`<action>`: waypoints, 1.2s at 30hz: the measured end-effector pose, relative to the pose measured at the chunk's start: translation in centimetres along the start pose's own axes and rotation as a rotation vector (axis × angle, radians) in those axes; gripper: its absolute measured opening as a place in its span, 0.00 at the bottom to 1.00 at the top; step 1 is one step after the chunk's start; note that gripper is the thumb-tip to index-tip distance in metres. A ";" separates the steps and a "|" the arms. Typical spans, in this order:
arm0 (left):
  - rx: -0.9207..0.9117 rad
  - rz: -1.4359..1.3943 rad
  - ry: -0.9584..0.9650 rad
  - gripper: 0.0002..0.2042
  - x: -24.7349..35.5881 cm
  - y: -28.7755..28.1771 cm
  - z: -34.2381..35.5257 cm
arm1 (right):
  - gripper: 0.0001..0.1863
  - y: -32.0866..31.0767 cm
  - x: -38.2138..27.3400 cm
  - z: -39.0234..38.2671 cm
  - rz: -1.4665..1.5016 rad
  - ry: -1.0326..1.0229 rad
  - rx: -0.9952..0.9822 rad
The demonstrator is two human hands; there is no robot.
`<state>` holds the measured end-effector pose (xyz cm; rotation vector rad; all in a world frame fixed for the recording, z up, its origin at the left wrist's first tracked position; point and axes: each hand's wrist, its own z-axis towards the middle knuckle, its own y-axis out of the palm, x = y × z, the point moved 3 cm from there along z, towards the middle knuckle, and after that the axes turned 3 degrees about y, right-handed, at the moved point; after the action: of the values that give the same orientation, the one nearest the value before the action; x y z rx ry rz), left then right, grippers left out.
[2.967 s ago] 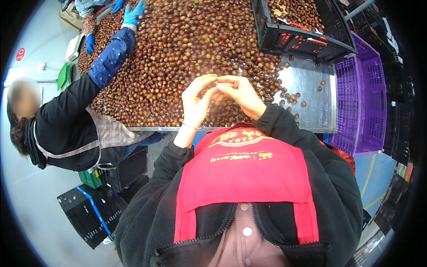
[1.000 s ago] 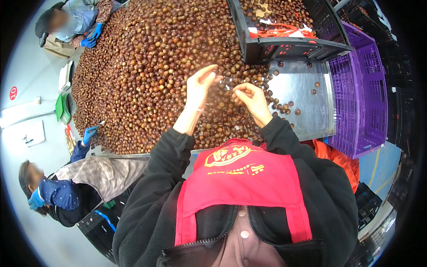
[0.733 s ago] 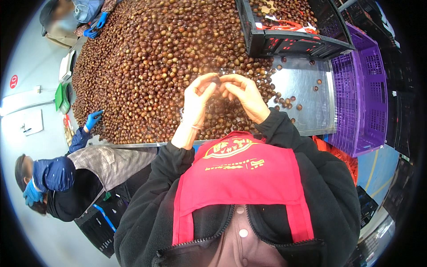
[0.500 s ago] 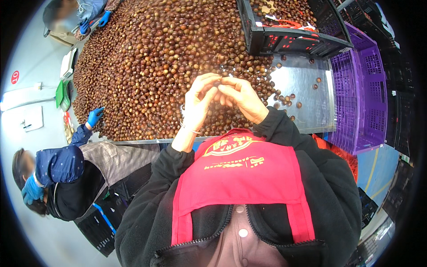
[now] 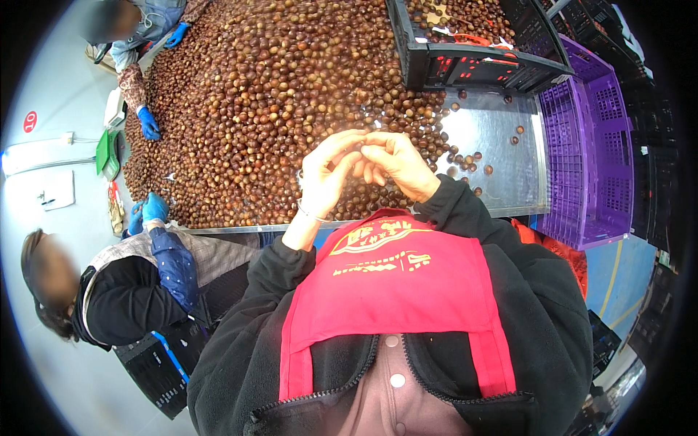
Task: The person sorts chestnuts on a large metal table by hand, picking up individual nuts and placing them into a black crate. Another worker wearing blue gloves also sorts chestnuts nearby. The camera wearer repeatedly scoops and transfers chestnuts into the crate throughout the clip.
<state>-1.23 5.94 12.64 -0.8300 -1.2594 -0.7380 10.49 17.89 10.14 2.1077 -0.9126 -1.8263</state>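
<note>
A broad heap of round, glossy brown nuts (image 5: 254,109) covers most of the metal table. My left hand (image 5: 326,174) and my right hand (image 5: 401,166) are bare and meet above the near part of the heap, their fingertips close together. Both hands are curled, thumbs bent in toward the fingers. Whatever lies between the fingertips is too small or hidden to make out. Loose nuts lie below and around my hands.
A black crate (image 5: 494,62) holding nuts stands at the far right of the table. Beside the table is a purple crate (image 5: 585,145). Several nuts are scattered on the bare metal tabletop (image 5: 509,174). Two co-workers in blue gloves (image 5: 155,208) are at the left.
My hands have come slightly nearer, fingers more bent. The near co-worker's gloved hand has dropped from the head to the heap. The far co-worker's gloved hand now reaches over the nuts.
</note>
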 end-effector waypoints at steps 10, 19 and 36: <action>0.061 0.152 0.059 0.15 -0.8 0.5 -1.5 | 0.12 0.5 1.9 -0.6 -0.009 0.013 0.050; 0.063 0.157 0.088 0.16 -3.3 0.6 -3.1 | 0.13 -0.2 4.2 -0.6 -0.008 0.025 0.018; 0.233 -0.070 -0.209 0.17 -5.6 -0.1 -4.4 | 0.42 -12.4 -13.2 -0.2 -0.320 -0.729 0.649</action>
<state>0.01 2.28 6.70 -0.6866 -1.5362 -0.5562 14.00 35.16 14.43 1.9703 -1.5752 -2.8731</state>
